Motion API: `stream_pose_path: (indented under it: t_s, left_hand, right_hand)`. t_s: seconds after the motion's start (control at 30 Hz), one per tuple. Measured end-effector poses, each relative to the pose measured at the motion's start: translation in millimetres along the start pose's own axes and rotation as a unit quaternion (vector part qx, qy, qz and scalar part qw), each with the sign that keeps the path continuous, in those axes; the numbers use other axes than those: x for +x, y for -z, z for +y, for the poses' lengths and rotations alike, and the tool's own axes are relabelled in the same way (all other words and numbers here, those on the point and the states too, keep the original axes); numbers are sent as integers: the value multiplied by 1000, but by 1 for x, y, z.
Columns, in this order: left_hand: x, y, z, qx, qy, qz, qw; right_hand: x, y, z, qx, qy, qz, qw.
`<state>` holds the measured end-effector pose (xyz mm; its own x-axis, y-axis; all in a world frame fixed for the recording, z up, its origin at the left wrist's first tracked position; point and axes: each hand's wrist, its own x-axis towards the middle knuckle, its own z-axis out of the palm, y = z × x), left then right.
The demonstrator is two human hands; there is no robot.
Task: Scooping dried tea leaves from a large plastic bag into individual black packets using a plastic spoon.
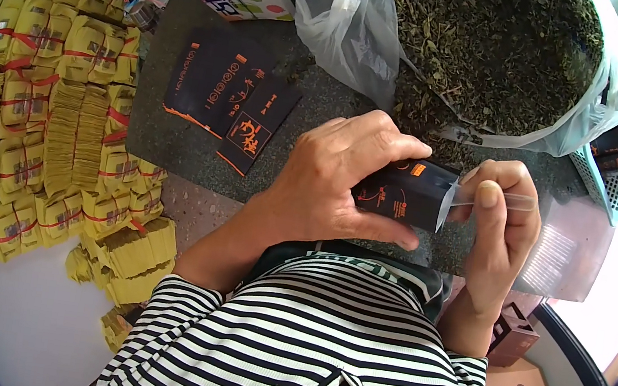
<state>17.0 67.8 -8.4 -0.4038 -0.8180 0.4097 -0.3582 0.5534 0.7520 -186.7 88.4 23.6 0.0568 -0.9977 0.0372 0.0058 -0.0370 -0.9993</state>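
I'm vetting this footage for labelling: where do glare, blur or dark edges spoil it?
Head view: black fisheye vignetting fills the corners; a white patch at far right is blown out; the translucent plastic bag carries bright highlights; left hand, right hand and black packet look reasonably sharp.

Pouch [408,187] black, printed orange; strip [520,202] clear; shirt [323,313] striped black and white; packets [95,43] yellow, banded red; leaves [494,53] green-brown.

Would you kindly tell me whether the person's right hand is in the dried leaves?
No, the right hand holds a clear plastic piece at the end of the black packet, apart from the dried leaves.
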Motion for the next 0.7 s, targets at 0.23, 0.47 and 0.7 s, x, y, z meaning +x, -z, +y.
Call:
stream_pose_path:
  t_s: [0.23,0.47,0.7]
  left_hand:
    - [-2,-7,-7,-131,14,60,989]
    - [2,-9,1,-129,77,21,988]
    - [3,-7,-1,-99,41,30,994]
  right_hand:
    - [1,-1,3,51,30,-1,998]
    - [4,3,-3,-29,99,-26,994]
    - [6,12,-10,-88,176,-63,978]
